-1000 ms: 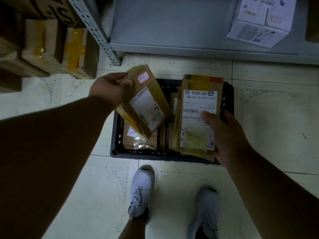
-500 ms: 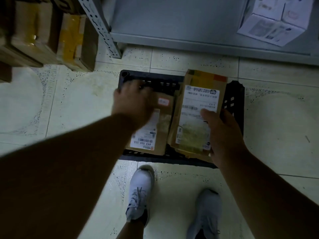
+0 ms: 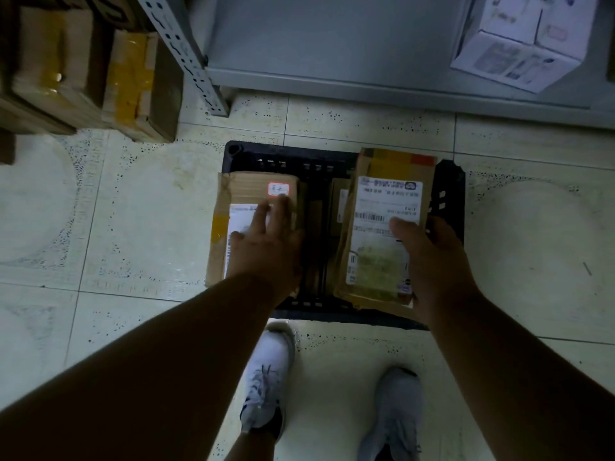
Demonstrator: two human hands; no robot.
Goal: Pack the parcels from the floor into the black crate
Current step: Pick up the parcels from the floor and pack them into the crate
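The black crate (image 3: 447,194) lay nearly roofed over: a flat brown parcel (image 3: 246,194) under the left hand (image 3: 266,247) covered its left side, and the labelled parcel (image 3: 382,227) gripped by the right hand (image 3: 432,261) hung over its right. Only a dark gap between them stayed open. Bare floor (image 3: 133,211) lay free to either side; a slotted shelf post (image 3: 186,54) crowded the far left.

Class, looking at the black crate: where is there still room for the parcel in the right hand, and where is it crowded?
Room: the dark middle strip of the black crate, between the flat parcel under the left hand and the held parcel in the right hand. Crowded: the left side.
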